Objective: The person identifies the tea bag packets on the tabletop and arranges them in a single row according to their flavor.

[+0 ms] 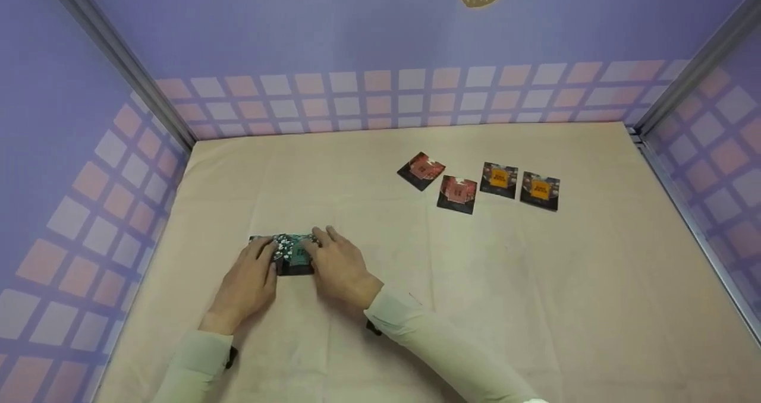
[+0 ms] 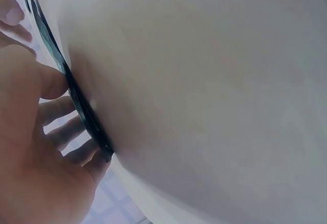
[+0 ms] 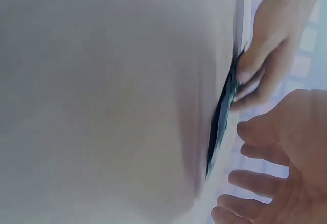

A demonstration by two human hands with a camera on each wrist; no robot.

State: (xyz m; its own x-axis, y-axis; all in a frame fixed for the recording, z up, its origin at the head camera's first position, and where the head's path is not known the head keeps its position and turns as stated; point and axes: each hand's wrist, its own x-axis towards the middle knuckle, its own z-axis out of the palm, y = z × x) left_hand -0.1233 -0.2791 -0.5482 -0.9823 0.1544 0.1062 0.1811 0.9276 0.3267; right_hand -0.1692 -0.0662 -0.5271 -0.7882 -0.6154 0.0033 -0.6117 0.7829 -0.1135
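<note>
Green-and-black packet: lies at the left part of the table, between the two hands; the green-and-black packet (image 1: 294, 259) shows white speckles and a green label. A dark corner also shows beyond the left fingers; whether it belongs to the same packet cannot be told.
Left hand: the left hand (image 1: 244, 287) covers the left end of the packet, thumb at the near edge, fingers across the top. Thumb contact is visible in the left wrist view; whether the hand clamps the packet cannot be told.
Right hand: the right hand (image 1: 342, 266) is at the right end, fingers extended and spread, with digits overlapping that end in the head view. It is not clamped on the packet; contact cannot be confirmed.
Hand spacing: apart, with the speckled and labelled face exposed between them.
Red-label packets: two units, toward the far side of the table. The left red packet (image 1: 421, 171) is turned askew; the right red packet (image 1: 457, 195) lies just beside it, slightly nearer the person.
Orange-label packets: two units, right of the red pair. The left orange packet (image 1: 499, 180) and the right orange packet (image 1: 540, 191) lie side by side.
Table: covered by a pale cloth (image 1: 475, 308) with visible creases.
Sleeves: pale and long on both arms.
Back wall: the purple wall (image 1: 380, 40) carries pink and white squares along its base.
</note>
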